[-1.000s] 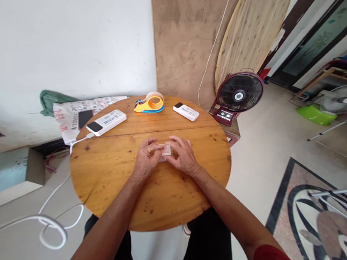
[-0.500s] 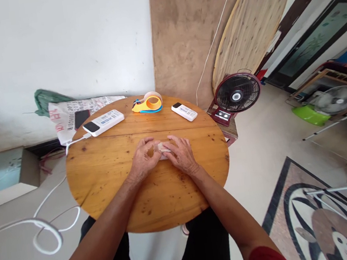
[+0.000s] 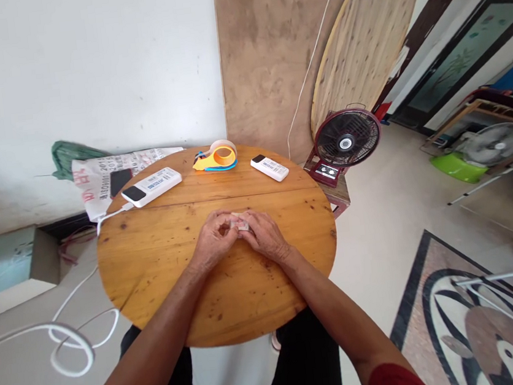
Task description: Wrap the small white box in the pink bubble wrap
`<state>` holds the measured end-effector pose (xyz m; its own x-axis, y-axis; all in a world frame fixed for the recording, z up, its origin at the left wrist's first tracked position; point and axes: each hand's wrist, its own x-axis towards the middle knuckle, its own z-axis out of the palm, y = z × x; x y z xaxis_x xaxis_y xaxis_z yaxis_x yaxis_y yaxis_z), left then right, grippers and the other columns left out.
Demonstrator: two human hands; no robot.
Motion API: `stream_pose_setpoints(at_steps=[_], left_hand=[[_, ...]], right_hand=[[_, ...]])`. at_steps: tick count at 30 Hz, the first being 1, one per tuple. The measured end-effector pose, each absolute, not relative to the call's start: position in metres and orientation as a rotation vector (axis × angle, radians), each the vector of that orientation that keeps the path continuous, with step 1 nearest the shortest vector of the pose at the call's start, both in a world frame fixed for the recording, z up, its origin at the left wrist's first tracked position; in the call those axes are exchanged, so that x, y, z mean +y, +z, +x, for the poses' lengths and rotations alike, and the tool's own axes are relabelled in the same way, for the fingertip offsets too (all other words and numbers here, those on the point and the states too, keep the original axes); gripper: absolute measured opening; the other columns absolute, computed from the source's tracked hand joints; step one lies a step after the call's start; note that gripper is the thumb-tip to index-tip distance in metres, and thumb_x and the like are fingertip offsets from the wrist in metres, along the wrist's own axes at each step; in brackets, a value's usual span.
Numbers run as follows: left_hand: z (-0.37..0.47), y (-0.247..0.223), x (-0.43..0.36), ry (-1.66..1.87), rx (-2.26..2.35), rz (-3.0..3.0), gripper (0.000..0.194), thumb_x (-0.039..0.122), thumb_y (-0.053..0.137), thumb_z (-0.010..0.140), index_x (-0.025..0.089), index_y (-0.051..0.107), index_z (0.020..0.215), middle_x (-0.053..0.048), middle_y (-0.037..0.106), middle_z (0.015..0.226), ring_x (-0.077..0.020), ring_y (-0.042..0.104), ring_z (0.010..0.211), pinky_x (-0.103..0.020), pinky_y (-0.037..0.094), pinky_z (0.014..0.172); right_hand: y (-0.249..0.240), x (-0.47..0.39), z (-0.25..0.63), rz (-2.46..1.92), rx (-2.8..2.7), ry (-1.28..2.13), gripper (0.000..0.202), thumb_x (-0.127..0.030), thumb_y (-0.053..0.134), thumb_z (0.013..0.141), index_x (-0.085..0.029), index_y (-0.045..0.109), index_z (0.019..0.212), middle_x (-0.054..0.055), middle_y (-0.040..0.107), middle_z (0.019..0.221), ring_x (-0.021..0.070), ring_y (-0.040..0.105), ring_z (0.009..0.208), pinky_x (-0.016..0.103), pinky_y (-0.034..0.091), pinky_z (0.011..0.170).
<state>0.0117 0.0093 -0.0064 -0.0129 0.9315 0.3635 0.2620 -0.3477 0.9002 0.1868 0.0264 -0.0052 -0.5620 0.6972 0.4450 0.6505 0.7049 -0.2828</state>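
Between my hands, over the middle of the round wooden table [image 3: 153, 260], is a small whitish box-like piece [image 3: 240, 226] with faint reddish marks. My left hand [image 3: 216, 237] pinches its left end with thumb and fingers. From the other side my right hand [image 3: 262, 234] has its fingers closed around the right end and far edge. Most of the piece is covered by the fingers, so its exact kind cannot be made out.
A yellow tape dispenser [image 3: 215, 158] stands at the table's far edge. Left of it lies a white power bank [image 3: 156, 185] with a cable, beside a dark phone [image 3: 121, 182]; to the right lies a smaller white power bank [image 3: 270, 167]. A dark red fan [image 3: 346, 143] stands beyond the right edge.
My fingers have drawn closer together around the small whitish piece. It now shows a face with reddish marks. The whole view has shifted slightly.
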Motion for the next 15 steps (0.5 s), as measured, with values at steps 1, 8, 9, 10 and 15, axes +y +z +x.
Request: stream_pose_setpoints(at_steps=[1,8,9,10,15], left_hand=[[0.013,-0.006,0.009,1.403,1.26,1.675,0.021,0.033,0.063,0.074,0.019,0.071,0.087,-0.009,0.06,0.104,-0.0216,0.06,0.099,-0.034,0.054,0.085],[0.012,-0.01,0.011,1.372,1.254,1.72,0.02,0.033,0.064,0.075,0.021,0.073,0.088,-0.007,0.059,0.102,-0.0199,0.06,0.098,-0.033,0.053,0.086],[0.013,-0.011,0.012,1.372,1.243,1.727,0.02,0.033,0.064,0.075,0.022,0.073,0.089,-0.007,0.058,0.102,-0.0199,0.059,0.098,-0.033,0.053,0.086],[0.013,-0.011,0.011,1.378,1.237,1.736,0.021,0.034,0.065,0.075,0.022,0.074,0.09,-0.007,0.058,0.101,-0.02,0.059,0.098,-0.034,0.053,0.086],[0.015,-0.009,0.009,1.407,1.242,1.72,0.025,0.037,0.065,0.076,0.021,0.076,0.092,-0.009,0.058,0.101,-0.0221,0.059,0.097,-0.035,0.054,0.081]], right_hand=[[-0.006,0.027,0.187,-1.044,-2.374,0.102,0.038,-0.033,0.05,0.096,-0.016,0.055,0.129,0.016,0.06,0.126,0.026,0.056,0.115,0.039,0.044,0.099],[-0.009,0.037,0.189,-1.025,-2.377,0.167,0.034,-0.029,0.054,0.094,-0.019,0.058,0.127,0.014,0.062,0.125,0.024,0.058,0.115,0.038,0.045,0.098],[-0.008,0.039,0.191,-0.998,-2.371,0.199,0.034,-0.029,0.054,0.095,-0.019,0.057,0.127,0.014,0.062,0.125,0.0232,0.058,0.115,0.037,0.046,0.097],[-0.008,0.04,0.192,-0.97,-2.367,0.23,0.033,-0.029,0.053,0.095,-0.019,0.057,0.126,0.013,0.063,0.125,0.0223,0.058,0.116,0.036,0.046,0.097],[-0.01,0.041,0.195,-0.937,-2.327,0.277,0.034,-0.033,0.054,0.095,-0.018,0.057,0.125,0.012,0.064,0.124,0.0211,0.058,0.116,0.034,0.044,0.097]])
